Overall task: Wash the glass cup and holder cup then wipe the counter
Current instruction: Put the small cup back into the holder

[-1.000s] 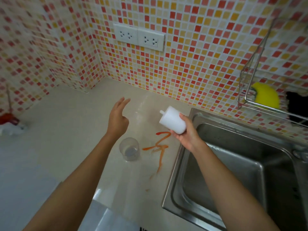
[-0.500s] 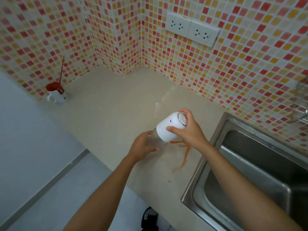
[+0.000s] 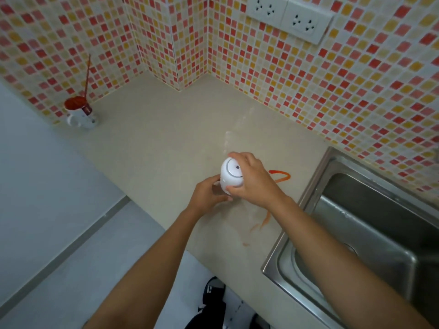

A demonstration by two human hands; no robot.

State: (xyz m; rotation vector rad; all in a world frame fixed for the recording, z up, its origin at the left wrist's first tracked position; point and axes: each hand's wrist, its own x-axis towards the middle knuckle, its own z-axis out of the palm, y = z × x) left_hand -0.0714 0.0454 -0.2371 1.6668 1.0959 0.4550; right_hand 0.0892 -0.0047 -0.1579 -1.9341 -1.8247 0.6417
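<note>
Holder cup point(image 3: 231, 173) gripped beside orange smear point(image 3: 280, 175).

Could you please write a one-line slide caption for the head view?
Both hands, left hand and right hand, grip a white holder cup over a counter streaked with orange smears, beside a sink.

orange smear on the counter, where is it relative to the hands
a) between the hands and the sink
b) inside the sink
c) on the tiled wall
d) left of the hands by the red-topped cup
a: the orange smear streaks the counter just right of the right hand, short of the sink rim.
</note>
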